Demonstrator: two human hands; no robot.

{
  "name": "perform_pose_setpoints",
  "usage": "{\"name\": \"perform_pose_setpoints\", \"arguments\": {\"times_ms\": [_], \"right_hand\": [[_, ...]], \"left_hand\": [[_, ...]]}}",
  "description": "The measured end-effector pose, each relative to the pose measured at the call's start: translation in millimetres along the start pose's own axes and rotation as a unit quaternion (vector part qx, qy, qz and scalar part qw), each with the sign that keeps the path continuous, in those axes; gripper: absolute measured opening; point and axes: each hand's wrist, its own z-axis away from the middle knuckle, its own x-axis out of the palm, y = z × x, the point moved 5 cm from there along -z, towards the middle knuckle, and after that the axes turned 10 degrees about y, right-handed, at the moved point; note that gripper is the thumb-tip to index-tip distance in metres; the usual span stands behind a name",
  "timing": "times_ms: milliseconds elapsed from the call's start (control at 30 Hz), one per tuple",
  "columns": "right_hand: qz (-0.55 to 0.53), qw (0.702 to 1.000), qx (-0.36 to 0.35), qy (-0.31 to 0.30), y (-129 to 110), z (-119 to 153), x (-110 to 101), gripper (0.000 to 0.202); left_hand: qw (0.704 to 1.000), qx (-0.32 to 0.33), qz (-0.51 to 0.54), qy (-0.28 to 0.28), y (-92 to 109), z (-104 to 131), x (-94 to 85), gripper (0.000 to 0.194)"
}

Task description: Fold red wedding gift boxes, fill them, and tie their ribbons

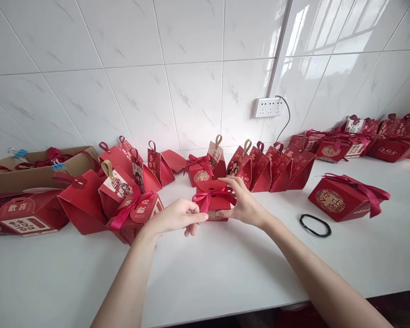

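Note:
A small red gift box (pixel 217 203) with a gold pattern on its front stands on the white table before me. A dark pink satin ribbon (pixel 205 199) is tied in a bow across its top. My left hand (pixel 177 216) is at the box's left front corner, thumb and forefinger pinched at a hanging tail of the ribbon, other fingers curled. Around the right side of the box is my right hand (pixel 243 202), thumb at the lower front and fingers over the top edge. The palm side of both hands is partly hidden.
Several red gift boxes (pixel 259 171) line the tiled wall. Ribboned boxes (pixel 133 216) crowd the left, beside a brown cardboard tray (pixel 30 180) with clips. At right lie another tied box (pixel 341 198) and a black elastic band (pixel 315 225). A power strip (pixel 268 107) hangs on the wall.

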Motion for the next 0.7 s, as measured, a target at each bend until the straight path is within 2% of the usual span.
{"name": "perform_pose_setpoints", "arguments": {"times_ms": [67, 100, 200, 267, 467, 600, 633, 700], "right_hand": [[0.003, 1.000, -0.012, 0.002, 0.7, 0.1, -1.9, 0.075], [0.004, 1.000, -0.018, 0.004, 1.1, 0.2, -2.8, 0.074], [0.005, 0.999, -0.037, 0.003, 1.4, 0.2, -3.6, 0.072], [0.002, 0.999, -0.046, -0.004, 1.1, 0.2, -2.3, 0.072], [-0.021, 0.999, -0.035, -0.015, 3.8, -1.1, -1.6, 0.077], [-0.098, 0.993, 0.032, -0.052, 7.7, -0.6, -2.1, 0.089], [-0.122, 0.989, 0.059, -0.056, 9.3, -0.3, -2.0, 0.083], [-0.168, 0.979, 0.105, -0.040, 12.6, -0.6, -2.9, 0.059]], "left_hand": [[1.000, -0.030, -0.005, -0.002, -4.7, 2.5, -6.6, 0.041], [0.999, -0.040, -0.001, 0.022, -7.0, 2.4, -12.0, 0.044], [0.987, -0.017, 0.019, 0.159, -9.0, -2.7, -27.8, 0.049], [0.976, 0.030, 0.005, 0.214, -6.9, -8.6, -27.7, 0.047], [0.967, 0.112, 0.008, 0.229, -1.6, -21.8, -9.8, 0.036], [0.961, 0.157, 0.005, 0.230, 0.7, -22.2, -11.7, 0.028], [0.958, 0.163, 0.002, 0.235, 0.3, -22.2, -13.0, 0.028], [0.957, 0.161, -0.002, 0.243, -1.9, -23.1, -14.7, 0.029]]}}
